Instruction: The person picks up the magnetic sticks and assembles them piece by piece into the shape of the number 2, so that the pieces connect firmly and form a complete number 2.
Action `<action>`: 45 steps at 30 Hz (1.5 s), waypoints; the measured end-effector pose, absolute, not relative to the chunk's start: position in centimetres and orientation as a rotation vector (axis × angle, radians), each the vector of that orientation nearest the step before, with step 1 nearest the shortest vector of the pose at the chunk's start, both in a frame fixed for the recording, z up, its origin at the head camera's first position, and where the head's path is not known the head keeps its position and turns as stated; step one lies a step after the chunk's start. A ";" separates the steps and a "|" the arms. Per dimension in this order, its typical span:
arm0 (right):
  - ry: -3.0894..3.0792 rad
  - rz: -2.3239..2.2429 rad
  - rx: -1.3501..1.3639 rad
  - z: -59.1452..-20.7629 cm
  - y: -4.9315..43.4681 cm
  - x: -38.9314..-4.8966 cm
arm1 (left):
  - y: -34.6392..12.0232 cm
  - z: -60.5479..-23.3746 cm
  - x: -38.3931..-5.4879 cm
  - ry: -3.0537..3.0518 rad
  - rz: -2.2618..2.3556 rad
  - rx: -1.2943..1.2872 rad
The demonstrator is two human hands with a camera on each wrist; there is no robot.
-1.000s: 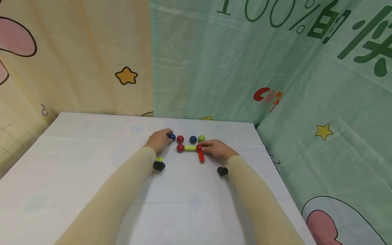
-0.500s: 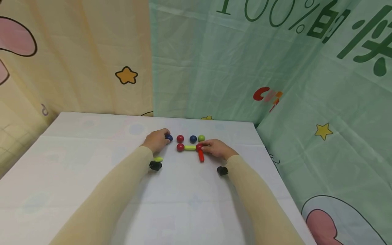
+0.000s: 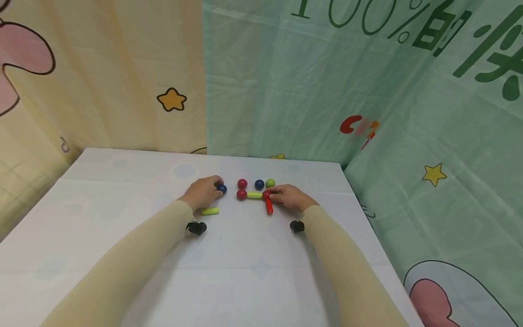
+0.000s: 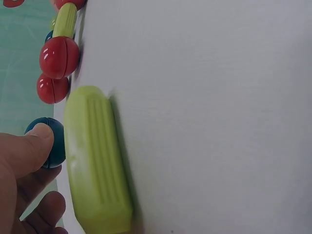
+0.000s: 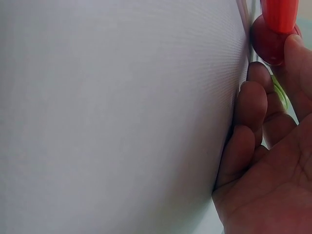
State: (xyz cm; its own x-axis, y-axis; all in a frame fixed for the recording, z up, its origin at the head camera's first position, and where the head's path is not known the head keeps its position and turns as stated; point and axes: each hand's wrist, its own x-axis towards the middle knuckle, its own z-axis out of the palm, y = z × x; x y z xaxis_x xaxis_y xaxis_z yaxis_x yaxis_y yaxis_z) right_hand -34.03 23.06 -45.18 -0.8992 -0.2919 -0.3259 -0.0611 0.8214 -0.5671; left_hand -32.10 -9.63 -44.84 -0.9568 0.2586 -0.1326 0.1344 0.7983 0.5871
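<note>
Near the back of the table, my left hand [image 3: 202, 192] pinches a blue ball [image 3: 222, 189] between thumb and fingers. The left wrist view shows the thumb on that blue ball [image 4: 57, 148], just beyond a loose yellow-green rod [image 4: 97, 161]. My right hand [image 3: 291, 198] holds a red ball [image 3: 266, 195] at the corner of a joined piece. From this ball a red rod [image 3: 268, 208] points toward me, and a yellow-green rod [image 3: 254, 195] runs left to another red ball [image 3: 241, 195]. In the right wrist view, the thumb touches the held red ball [image 5: 268, 45].
Behind the joined piece lie a loose red ball [image 3: 242, 184], a second blue ball [image 3: 259, 184] and a green ball [image 3: 270, 182]. The white table [image 3: 253, 272] stands against hanging printed cloths [image 3: 265, 91] at the back and sides.
My left hand has drawn the blue ball leftward and slightly toward me, away from the loose red ball. The loose yellow-green rod shows more fully. My right hand stays on the joined piece.
</note>
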 end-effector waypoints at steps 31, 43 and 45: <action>2.623 -0.768 -0.274 -45.2 22.8 -34.0 | -3.3 -45.5 -26.1 2.589 1.011 0.546; 2.630 -0.752 -0.319 -45.0 22.8 -33.9 | -0.6 -46.8 -25.7 2.596 0.965 0.761; 2.627 -0.752 -0.323 -45.0 22.8 -33.9 | -0.2 -46.9 -25.6 2.594 0.961 0.774</action>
